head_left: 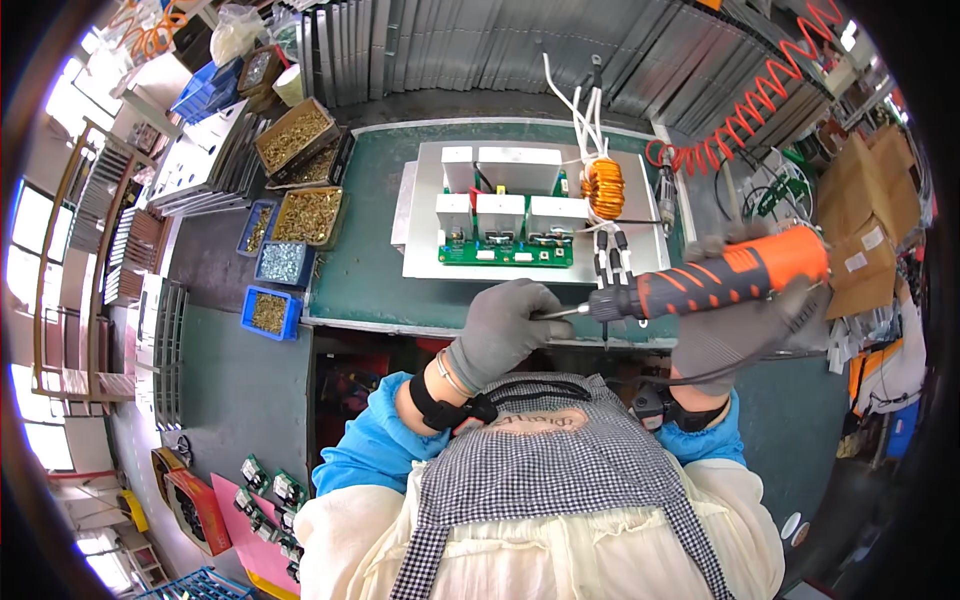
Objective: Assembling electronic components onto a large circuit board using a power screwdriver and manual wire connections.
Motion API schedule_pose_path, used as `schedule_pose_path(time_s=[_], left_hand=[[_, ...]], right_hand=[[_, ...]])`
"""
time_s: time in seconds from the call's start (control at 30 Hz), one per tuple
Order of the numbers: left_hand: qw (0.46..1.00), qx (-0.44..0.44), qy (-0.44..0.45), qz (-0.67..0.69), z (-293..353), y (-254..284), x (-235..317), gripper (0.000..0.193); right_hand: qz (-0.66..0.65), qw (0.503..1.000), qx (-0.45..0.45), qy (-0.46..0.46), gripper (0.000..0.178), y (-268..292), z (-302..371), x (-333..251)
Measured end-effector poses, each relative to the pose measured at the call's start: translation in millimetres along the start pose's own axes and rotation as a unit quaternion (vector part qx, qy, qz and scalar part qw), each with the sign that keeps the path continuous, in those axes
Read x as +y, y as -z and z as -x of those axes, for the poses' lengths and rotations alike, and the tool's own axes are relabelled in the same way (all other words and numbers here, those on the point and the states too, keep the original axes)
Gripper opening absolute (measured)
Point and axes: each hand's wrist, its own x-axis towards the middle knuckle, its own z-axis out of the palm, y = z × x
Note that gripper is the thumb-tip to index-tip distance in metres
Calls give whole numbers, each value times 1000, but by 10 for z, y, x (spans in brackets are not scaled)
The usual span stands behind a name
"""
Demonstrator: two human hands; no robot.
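Note:
My right hand (735, 345), in a grey glove, grips an orange and black electric screwdriver (715, 277) that lies sideways, its bit pointing left. At the tip of the bit (562, 312), the fingers of my gloved left hand (508, 328) are pinched together; whether they hold a screw there is hidden. Just beyond both hands, a green circuit board (505, 253) with white blocks sits on a pale metal plate (425, 265). A copper-wound ring coil (604, 189) with white leads rests at the plate's right side.
Several bins of screws and small hardware, such as a blue bin (270, 313), stand left of the green bench mat (365, 290). A red coiled hose (735, 130) hangs at the back right. Cardboard boxes (865, 220) stand far right. Small circuit boards (262, 510) lie at lower left.

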Motion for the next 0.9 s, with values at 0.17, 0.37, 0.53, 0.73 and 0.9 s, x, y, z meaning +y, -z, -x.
schedule_pose_path(time_s=[0.17, 0.37, 0.53, 0.73, 0.9], left_hand=[[996, -20, 55, 66, -25, 207, -138, 21], [999, -28, 23, 19, -136, 220, -113, 19], [998, -48, -3, -38, -212, 255, -118, 19], [995, -66, -2, -73, -277, 238, -128, 20], [980, -77, -42, -176, -309, 169, -129, 22]], right_hand=[[-67, 979, -195, 5, 70, -49, -196, -217], [-66, 982, -174, -24, 72, -125, -178, -44], [-73, 986, -151, -26, 74, -34, -249, 10], [-58, 989, -135, -12, 70, -104, -247, 38], [-5, 994, -102, -27, 75, -241, -265, 100]])
